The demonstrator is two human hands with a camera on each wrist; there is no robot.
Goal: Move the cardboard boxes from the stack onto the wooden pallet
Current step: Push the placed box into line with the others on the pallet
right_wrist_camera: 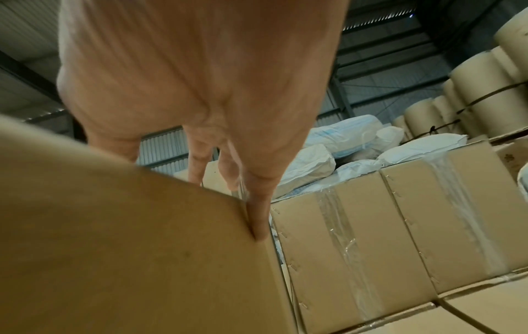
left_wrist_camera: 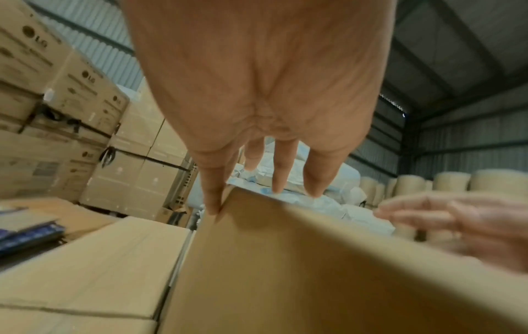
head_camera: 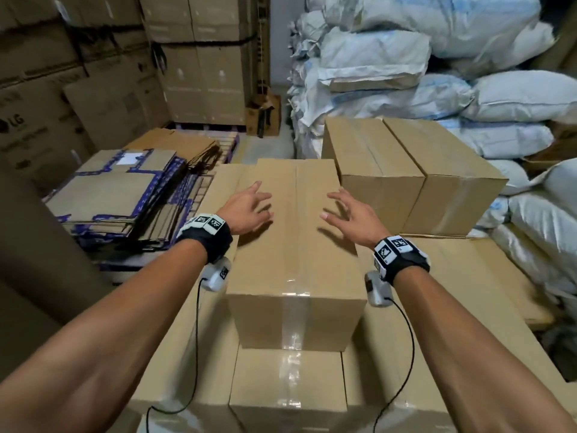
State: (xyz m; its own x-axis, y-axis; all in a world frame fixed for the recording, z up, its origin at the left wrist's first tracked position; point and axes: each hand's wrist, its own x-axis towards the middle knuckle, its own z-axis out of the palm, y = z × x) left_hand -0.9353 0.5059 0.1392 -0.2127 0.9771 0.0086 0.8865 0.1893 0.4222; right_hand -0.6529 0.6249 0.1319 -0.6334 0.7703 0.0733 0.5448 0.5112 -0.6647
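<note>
The top box (head_camera: 296, 245) lay straight ahead of me, its long axis running away from my chest, alone on the upper layer of the stack (head_camera: 287, 389). My left hand (head_camera: 246, 210) was over its left top edge and my right hand (head_camera: 352, 214) over its right top edge, about equally far along, so neither was nearer. Both had fingers spread and relaxed, gripping nothing; the wrist views showed a fingertip of each just touching a far corner edge. The box was plain brown cardboard, sealed lengthwise with clear tape, corners square and undented. Two similar boxes (head_camera: 412, 170) stood just beyond on the right. I could not see the wooden pallet.
</note>
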